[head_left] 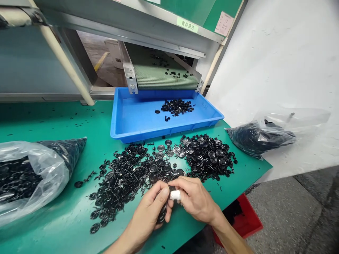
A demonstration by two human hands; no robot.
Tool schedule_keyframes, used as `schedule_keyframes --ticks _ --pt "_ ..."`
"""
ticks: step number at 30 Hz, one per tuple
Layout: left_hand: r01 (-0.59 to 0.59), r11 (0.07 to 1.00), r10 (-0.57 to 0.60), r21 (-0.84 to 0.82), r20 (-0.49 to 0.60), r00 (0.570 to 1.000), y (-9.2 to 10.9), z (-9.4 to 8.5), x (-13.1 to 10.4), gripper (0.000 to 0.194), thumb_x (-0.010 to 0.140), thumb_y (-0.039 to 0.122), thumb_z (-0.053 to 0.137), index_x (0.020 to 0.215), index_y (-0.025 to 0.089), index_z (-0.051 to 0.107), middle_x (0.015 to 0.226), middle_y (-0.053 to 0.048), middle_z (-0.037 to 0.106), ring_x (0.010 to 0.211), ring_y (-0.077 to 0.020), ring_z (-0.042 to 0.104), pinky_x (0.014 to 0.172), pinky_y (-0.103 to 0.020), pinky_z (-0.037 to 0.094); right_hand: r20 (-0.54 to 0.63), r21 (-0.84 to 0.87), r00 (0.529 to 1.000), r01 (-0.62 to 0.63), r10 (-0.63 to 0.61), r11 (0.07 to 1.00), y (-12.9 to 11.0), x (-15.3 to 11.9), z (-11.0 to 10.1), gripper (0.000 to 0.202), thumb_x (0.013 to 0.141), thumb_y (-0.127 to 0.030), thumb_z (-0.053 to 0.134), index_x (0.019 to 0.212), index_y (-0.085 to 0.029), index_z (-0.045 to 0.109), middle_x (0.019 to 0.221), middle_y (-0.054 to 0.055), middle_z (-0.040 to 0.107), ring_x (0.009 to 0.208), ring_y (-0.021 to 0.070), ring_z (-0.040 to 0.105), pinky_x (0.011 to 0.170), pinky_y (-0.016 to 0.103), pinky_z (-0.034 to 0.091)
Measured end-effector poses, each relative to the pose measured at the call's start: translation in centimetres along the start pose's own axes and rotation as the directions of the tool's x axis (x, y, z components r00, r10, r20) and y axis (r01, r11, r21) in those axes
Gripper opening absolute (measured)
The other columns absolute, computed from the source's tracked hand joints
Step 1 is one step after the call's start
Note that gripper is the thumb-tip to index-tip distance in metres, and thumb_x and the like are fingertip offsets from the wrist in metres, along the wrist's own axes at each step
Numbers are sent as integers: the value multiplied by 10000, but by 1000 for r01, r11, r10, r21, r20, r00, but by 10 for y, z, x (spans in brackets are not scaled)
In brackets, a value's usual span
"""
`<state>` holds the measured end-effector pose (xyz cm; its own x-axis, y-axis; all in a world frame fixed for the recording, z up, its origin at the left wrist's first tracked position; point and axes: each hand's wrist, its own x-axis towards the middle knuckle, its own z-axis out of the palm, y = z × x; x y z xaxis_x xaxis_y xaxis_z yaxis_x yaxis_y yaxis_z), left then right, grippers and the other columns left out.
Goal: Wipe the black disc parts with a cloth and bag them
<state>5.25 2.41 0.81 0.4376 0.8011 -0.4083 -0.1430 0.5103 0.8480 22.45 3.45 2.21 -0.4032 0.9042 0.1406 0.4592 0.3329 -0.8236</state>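
Observation:
My left hand (pixel 153 206) is closed round black round plastic parts (pixel 161 213), which show below its thumb and between the fingers. Close against it, my right hand (pixel 194 198) has its fingers drawn together in a pinch at the same spot. White tape (pixel 175 195) wraps one digit of the right hand. What the right fingertips pinch is hidden. Just beyond both hands lies a heap of black discs (pixel 209 153) with small stemmed pieces among them. Another heap of thin black branched parts (pixel 122 176) spreads to the left.
A blue tray (pixel 148 135) with black parts sits under the end of a green conveyor belt (pixel 161 79). Clear plastic bags of black parts stand at the left (pixel 54 176) and right (pixel 265 135). A red bin (pixel 250 218) is below the table's (pixel 92 113) right edge.

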Motion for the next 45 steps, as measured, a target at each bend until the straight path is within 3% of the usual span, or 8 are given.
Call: schedule_keyframes --ticks 8,13,19,23,28,34,39,45 --pt "-88 996 86 -34 -53 995 -5 -1 3 358 885 530 533 757 197 507 471 41 560 345 -45 301 339 -146 217 -79 55 997 -8 12 998 5 12 17 247 835 -49 450 903 -182 647 660 -35 603 604 101 546 636 214 417" --pt "-121 990 119 -74 -27 993 -3 -4 3 312 899 483 546 805 186 549 517 20 595 371 -53 371 355 -146 276 0 31 1000 -20 20 999 9 28 -2 250 836 -36 430 894 -177 628 651 -40 573 561 93 535 569 195 414" --pt "-48 937 51 -345 -1 999 8 -6 2 329 838 349 657 1113 184 582 699 -20 657 464 -106 555 311 -137 320 -85 -462 996 -32 -8 886 20 72 -23 373 823 5 428 1052 -193 646 1016 61 606 914 176 585 809 278 443" --pt "-29 900 57 -436 51 997 8 -9 3 226 870 318 605 1029 160 633 786 -50 663 522 -120 600 307 -145 391 -59 -643 991 -127 117 755 20 89 -13 244 876 -73 464 915 -200 669 901 57 586 740 169 558 650 262 401" --pt "-14 863 34 -506 30 999 8 -13 4 201 863 271 582 1019 161 645 983 -95 666 752 -190 672 351 -182 488 -47 -662 996 -88 77 744 19 77 -12 246 863 -28 418 893 -192 598 856 28 539 671 149 490 595 254 341" --pt "36 901 -34 -432 14 999 11 -10 7 232 879 367 610 870 138 644 697 -4 574 416 -22 388 281 -82 239 81 -610 992 126 -97 783 -7 40 -32 281 840 28 355 874 -203 512 850 4 471 634 124 423 569 242 320" --pt "72 929 -78 -363 -1 997 13 -4 6 364 825 505 651 764 161 550 682 25 527 413 -7 318 311 -96 156 294 -654 934 351 -201 670 -25 25 -27 267 884 1 381 876 -222 528 870 7 499 664 122 429 479 253 228" --pt "45 966 -65 -254 -73 995 16 -1 5 376 815 542 636 788 192 503 631 64 465 407 -11 255 338 -114 94 226 -750 914 385 -338 538 -9 27 -25 269 964 -91 340 843 -200 554 844 45 536 666 141 444 469 263 247"
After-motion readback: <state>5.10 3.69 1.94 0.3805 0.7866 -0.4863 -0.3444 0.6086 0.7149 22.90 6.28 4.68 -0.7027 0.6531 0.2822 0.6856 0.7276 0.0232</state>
